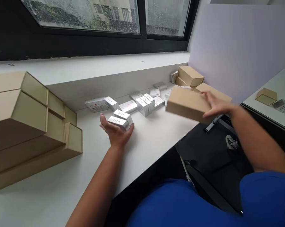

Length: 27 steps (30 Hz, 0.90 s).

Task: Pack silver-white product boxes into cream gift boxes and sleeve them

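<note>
**Left hand (115, 134) cups two small white cartons (120, 119); right hand (218, 105) grips a flat kraft cardboard box (189, 104)**

Above a blue shirt (180, 205), both hands reach out over a white bench (154, 142). The left hand is open with its fingers spread, curved against the two cartons, though whether it bears their weight cannot be told. The right hand is closed on the box's edge, holding it in the air near the bench's front edge. At the left, a stack of large kraft cardboard boxes (26, 119) sits on the bench. Beyond the left hand, more small white cartons (142, 104) lie scattered, some flat, some on end. Farther on, a pile of kraft cardboard boxes (191, 76) sits in the corner beside a pale lilac partition (237, 47). Behind everything runs a black-framed window (142, 39) with rain-speckled glass.
</note>
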Each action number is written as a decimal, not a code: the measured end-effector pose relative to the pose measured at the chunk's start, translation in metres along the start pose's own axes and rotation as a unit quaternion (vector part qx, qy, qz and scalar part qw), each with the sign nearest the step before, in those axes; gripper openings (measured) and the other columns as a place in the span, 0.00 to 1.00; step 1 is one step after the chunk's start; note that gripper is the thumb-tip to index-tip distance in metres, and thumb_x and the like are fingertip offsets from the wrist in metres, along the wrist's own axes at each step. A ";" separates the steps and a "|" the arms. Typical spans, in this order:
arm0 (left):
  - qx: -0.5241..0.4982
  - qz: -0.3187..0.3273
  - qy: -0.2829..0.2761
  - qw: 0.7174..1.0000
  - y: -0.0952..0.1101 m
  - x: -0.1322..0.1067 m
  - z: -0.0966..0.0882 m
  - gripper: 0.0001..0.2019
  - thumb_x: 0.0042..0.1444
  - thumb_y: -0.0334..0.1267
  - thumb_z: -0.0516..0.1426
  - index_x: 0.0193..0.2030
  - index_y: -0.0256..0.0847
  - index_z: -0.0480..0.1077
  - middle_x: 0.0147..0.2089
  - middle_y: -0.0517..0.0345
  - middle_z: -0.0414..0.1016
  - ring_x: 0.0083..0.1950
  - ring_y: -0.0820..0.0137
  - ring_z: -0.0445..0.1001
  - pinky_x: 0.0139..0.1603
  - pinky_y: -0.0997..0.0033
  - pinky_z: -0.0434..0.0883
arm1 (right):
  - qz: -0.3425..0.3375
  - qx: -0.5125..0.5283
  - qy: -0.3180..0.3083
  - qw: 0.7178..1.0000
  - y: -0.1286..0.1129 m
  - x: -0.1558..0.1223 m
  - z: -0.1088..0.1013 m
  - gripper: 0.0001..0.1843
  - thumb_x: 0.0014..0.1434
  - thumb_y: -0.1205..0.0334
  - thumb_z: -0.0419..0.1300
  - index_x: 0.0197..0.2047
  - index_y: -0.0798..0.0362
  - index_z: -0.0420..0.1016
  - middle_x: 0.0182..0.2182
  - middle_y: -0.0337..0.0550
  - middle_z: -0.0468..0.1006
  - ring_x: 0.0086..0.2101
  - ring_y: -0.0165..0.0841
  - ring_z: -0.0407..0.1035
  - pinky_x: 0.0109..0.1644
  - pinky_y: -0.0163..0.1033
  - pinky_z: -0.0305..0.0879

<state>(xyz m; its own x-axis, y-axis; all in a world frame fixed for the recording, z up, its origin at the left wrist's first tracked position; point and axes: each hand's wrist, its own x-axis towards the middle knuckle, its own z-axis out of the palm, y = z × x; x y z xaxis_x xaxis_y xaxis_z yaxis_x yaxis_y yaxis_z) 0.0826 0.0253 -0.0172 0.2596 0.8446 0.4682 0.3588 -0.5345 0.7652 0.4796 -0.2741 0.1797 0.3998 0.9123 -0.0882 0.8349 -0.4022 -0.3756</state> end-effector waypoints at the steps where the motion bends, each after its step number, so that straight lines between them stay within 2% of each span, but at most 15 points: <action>1: -0.014 0.009 0.018 1.000 0.002 -0.003 -0.003 0.70 0.45 0.54 0.73 0.80 0.39 0.28 0.84 0.25 0.30 0.88 0.44 0.31 0.85 0.38 0.32 | -0.034 0.029 -0.048 0.998 -0.020 -0.003 0.023 0.70 0.39 0.44 0.80 0.76 0.47 0.47 0.71 0.59 0.60 0.72 0.62 0.59 0.77 0.66 0.59; 2: -0.040 0.022 0.038 0.998 0.004 -0.009 -0.008 0.69 0.47 0.60 0.71 0.80 0.40 0.29 0.84 0.26 0.29 0.88 0.44 0.32 0.85 0.38 0.33 | -0.067 0.057 -0.091 0.992 -0.038 -0.004 0.046 0.69 0.39 0.43 0.79 0.76 0.47 0.47 0.70 0.57 0.61 0.71 0.61 0.60 0.77 0.65 0.59; 4: -0.110 0.051 0.073 0.990 0.006 -0.027 -0.025 0.61 0.53 0.71 0.63 0.80 0.43 0.35 0.83 0.29 0.35 0.87 0.44 0.40 0.85 0.37 0.40 | -0.120 0.079 -0.152 0.978 -0.067 -0.006 0.089 0.69 0.38 0.42 0.79 0.75 0.47 0.47 0.69 0.57 0.61 0.70 0.61 0.60 0.76 0.66 0.59; 6: -0.157 0.082 0.086 0.980 0.005 -0.053 -0.050 0.51 0.59 0.76 0.56 0.77 0.46 0.46 0.80 0.33 0.49 0.83 0.43 0.52 0.82 0.35 0.49 | -0.170 0.071 -0.181 0.966 -0.090 -0.007 0.121 0.67 0.38 0.44 0.78 0.74 0.49 0.49 0.69 0.60 0.60 0.71 0.61 0.58 0.77 0.68 0.56; 7: -0.159 0.091 0.072 0.980 0.005 -0.068 -0.064 0.47 0.59 0.76 0.56 0.74 0.47 0.53 0.75 0.35 0.58 0.79 0.43 0.59 0.79 0.36 0.56 | -0.198 0.063 -0.188 0.960 -0.100 -0.007 0.132 0.66 0.39 0.45 0.77 0.74 0.50 0.50 0.69 0.61 0.60 0.71 0.61 0.56 0.77 0.69 0.55; 8: -0.150 0.089 0.038 0.984 0.005 -0.083 -0.079 0.44 0.58 0.76 0.58 0.70 0.46 0.59 0.69 0.37 0.65 0.73 0.44 0.67 0.75 0.38 0.62 | -0.227 0.056 -0.191 0.953 -0.110 -0.007 0.141 0.64 0.39 0.46 0.77 0.74 0.50 0.51 0.69 0.61 0.60 0.72 0.61 0.56 0.77 0.69 0.54; 10: -0.120 0.038 -0.084 0.988 0.005 -0.112 -0.106 0.37 0.56 0.74 0.62 0.57 0.44 0.69 0.55 0.44 0.74 0.57 0.50 0.76 0.61 0.49 0.73 | -0.285 0.041 -0.198 0.937 -0.128 -0.004 0.153 0.64 0.39 0.48 0.77 0.74 0.50 0.53 0.70 0.61 0.60 0.72 0.61 0.55 0.78 0.69 0.54; 12: -0.115 -0.046 -0.194 0.973 0.009 -0.137 -0.127 0.34 0.55 0.76 0.61 0.46 0.43 0.71 0.42 0.51 0.75 0.43 0.58 0.76 0.47 0.59 0.73 | -0.325 0.025 -0.204 0.923 -0.145 0.001 0.162 0.66 0.38 0.50 0.78 0.75 0.51 0.53 0.70 0.61 0.59 0.72 0.61 0.54 0.78 0.69 0.53; 13: -0.125 -0.085 -0.216 0.965 0.012 -0.148 -0.136 0.36 0.54 0.78 0.60 0.42 0.43 0.71 0.38 0.53 0.74 0.39 0.60 0.74 0.42 0.61 0.71 | -0.337 0.016 -0.205 0.919 -0.154 0.004 0.166 0.67 0.38 0.50 0.79 0.76 0.51 0.52 0.71 0.62 0.59 0.73 0.61 0.52 0.78 0.70 0.53; 14: -0.135 -0.114 -0.210 0.962 0.015 -0.157 -0.143 0.38 0.51 0.81 0.59 0.40 0.43 0.70 0.36 0.55 0.74 0.37 0.61 0.73 0.40 0.62 0.70 | -0.344 0.010 -0.204 0.917 -0.162 0.008 0.171 0.68 0.38 0.50 0.79 0.76 0.51 0.51 0.72 0.63 0.58 0.74 0.62 0.51 0.78 0.70 0.52; 16: -0.117 -0.156 -0.150 0.969 0.022 -0.173 -0.153 0.40 0.42 0.81 0.65 0.41 0.44 0.70 0.37 0.55 0.75 0.38 0.60 0.74 0.41 0.62 0.71 | -0.351 0.007 -0.196 0.916 -0.178 0.017 0.181 0.70 0.38 0.50 0.79 0.78 0.51 0.50 0.73 0.63 0.57 0.74 0.62 0.50 0.77 0.72 0.51; 19: -0.036 -0.220 -0.054 0.973 0.028 -0.188 -0.163 0.42 0.32 0.71 0.76 0.47 0.46 0.72 0.44 0.53 0.80 0.46 0.55 0.78 0.49 0.58 0.75 | -0.354 0.028 -0.150 0.923 -0.199 0.025 0.198 0.71 0.38 0.47 0.80 0.79 0.49 0.50 0.72 0.61 0.61 0.73 0.62 0.53 0.76 0.73 0.53; 21: -0.025 -0.255 -0.009 0.966 0.027 -0.191 -0.165 0.39 0.35 0.67 0.76 0.47 0.46 0.72 0.44 0.53 0.81 0.45 0.56 0.79 0.50 0.57 0.76 | -0.352 0.049 -0.101 0.929 -0.210 0.025 0.209 0.69 0.41 0.39 0.80 0.77 0.50 0.53 0.71 0.61 0.64 0.72 0.61 0.56 0.76 0.73 0.54; 23: -0.050 -0.271 0.029 0.961 0.024 -0.192 -0.166 0.36 0.41 0.68 0.73 0.46 0.45 0.71 0.41 0.53 0.80 0.41 0.60 0.79 0.47 0.59 0.77 | -0.352 0.069 -0.066 0.931 -0.219 0.023 0.217 0.63 0.46 0.30 0.77 0.75 0.50 0.58 0.69 0.62 0.67 0.70 0.60 0.60 0.77 0.71 0.55; 27: -0.069 -0.268 0.100 0.956 0.017 -0.191 -0.163 0.34 0.49 0.69 0.69 0.49 0.44 0.69 0.40 0.55 0.79 0.35 0.66 0.77 0.43 0.64 0.75 | -0.344 0.083 -0.046 0.934 -0.231 0.018 0.225 0.54 0.54 0.26 0.71 0.72 0.50 0.63 0.68 0.61 0.71 0.68 0.59 0.64 0.76 0.70 0.58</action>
<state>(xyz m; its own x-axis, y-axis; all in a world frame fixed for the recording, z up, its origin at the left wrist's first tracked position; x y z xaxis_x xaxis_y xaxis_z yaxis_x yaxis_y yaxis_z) -0.1075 -0.1400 -0.0218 -0.1098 0.9923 0.0565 0.2670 -0.0253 0.9634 0.2088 -0.1480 0.0575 -0.2505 0.9561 0.1518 0.8091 0.2929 -0.5095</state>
